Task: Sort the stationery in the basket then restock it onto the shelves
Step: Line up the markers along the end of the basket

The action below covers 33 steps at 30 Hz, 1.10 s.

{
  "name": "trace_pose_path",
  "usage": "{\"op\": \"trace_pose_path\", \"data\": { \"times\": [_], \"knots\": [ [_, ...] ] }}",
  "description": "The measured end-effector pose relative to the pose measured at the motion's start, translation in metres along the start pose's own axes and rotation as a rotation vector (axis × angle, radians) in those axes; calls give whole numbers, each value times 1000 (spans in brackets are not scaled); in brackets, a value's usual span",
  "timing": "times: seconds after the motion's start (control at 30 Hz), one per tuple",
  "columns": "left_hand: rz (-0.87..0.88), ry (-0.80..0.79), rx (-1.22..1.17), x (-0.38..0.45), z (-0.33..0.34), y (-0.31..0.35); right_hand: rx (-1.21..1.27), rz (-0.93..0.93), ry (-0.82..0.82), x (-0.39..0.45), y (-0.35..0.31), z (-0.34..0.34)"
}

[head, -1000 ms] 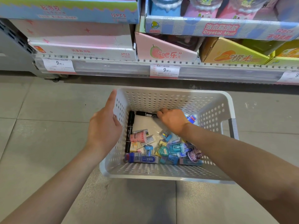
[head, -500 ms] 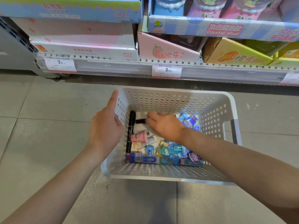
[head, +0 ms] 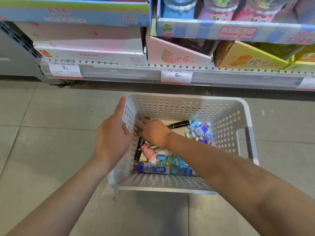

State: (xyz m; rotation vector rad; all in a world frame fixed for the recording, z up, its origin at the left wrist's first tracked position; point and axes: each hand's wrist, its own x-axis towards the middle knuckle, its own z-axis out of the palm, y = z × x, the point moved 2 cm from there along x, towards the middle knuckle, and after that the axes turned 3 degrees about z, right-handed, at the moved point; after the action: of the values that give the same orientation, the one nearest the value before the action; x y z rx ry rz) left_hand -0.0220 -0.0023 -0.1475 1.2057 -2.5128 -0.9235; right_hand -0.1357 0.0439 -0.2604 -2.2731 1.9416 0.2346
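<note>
On the grey tiled floor (head: 42, 142) in front of a shop shelf (head: 170, 74) sits a white perforated plastic basket (head: 230, 120), seen from above by the person crouching over it. Their left hand (head: 112, 138) rests flat against the outside of the basket's left wall, fingers straight and together, thumb hooked over the rim. Their right hand (head: 153, 132) reaches down inside to the far left corner, its grip curled around the end of a black marker (head: 180, 124) that lies along the far wall; the fingertips are hidden against the wall, so how firmly it holds cannot be told. A second black marker (head: 139, 148) lies along the left wall. Loose stationery is piled toward the near side: a pink patterned roll (head: 149, 151), a blue-capped glue tube (head: 151, 168), and teal correction tapes (head: 177, 162). Small blue packets (head: 201, 129) sit near the right wall. Price tags (head: 176, 76) reading 9.90 hang on the shelf edge, with pastel display boxes (head: 177, 54) stacked above.
</note>
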Motion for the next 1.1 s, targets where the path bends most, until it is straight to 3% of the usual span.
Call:
{"op": "trace_pose_path", "data": {
  "times": [0.1, 0.23, 0.37, 0.47, 0.63, 0.7, 0.83, 1.1],
  "knots": [
    [-8, 0, 13, 1, 1, 0, 23, -41, 311, -7, 0, -5],
    [-6, -3, 12, 1, 1, -2, -2, -42, 512, -18, 12, -14],
    [-15, -16, -10, -1, 1, 0, 47, -80, 438, -43, 27, -18],
    [-12, -39, -25, 0, 1, 0, 92, 5, 362, -67, 38, -16],
    [-20, -53, -21, -1, -2, 4, -48, 280, -95, -83, 51, -10],
    [-31, -48, -16, -1, -2, 4, -63, 305, -205, -84, 52, -11],
    [-28, -33, -4, -1, 0, -1, -117, 304, -254, -82, 50, -6],
    [-17, -20, 4, 0, 2, -3, 27, 355, -150, -59, 41, -7]
  ]
}}
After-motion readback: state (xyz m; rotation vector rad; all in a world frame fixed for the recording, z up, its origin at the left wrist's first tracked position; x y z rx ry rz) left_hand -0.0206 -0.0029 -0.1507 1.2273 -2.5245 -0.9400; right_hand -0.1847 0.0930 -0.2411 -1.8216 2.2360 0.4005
